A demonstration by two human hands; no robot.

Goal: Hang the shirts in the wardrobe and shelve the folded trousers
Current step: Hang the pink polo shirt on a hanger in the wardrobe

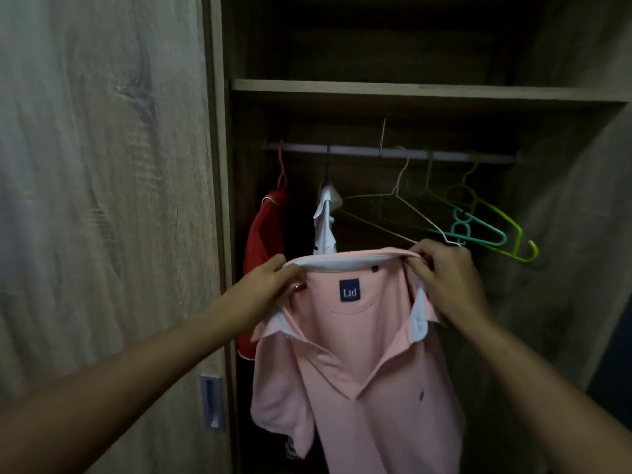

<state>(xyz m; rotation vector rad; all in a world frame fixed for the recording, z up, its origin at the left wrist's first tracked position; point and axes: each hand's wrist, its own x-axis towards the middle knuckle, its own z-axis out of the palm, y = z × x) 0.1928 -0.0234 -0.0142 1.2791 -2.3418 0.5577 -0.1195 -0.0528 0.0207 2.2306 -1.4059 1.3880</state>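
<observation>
A pink polo shirt (359,364) with a white-lined collar and a dark label hangs in front of the open wardrobe. My left hand (273,282) pinches the collar's left end. My right hand (441,271) grips the collar's right end, close to the tip of a white wire hanger (403,213). The rail (359,152) crosses the wardrobe above. On it hang a red shirt (265,241) at the left and a white shirt (325,227) beside it. No trousers are in view.
Empty green and yellow-green plastic hangers (485,227) hang on the rail's right half. A shelf (410,90) runs above the rail. The sliding door (102,217) with a metal recessed handle (212,401) covers the left; the wardrobe's side wall stands at the right.
</observation>
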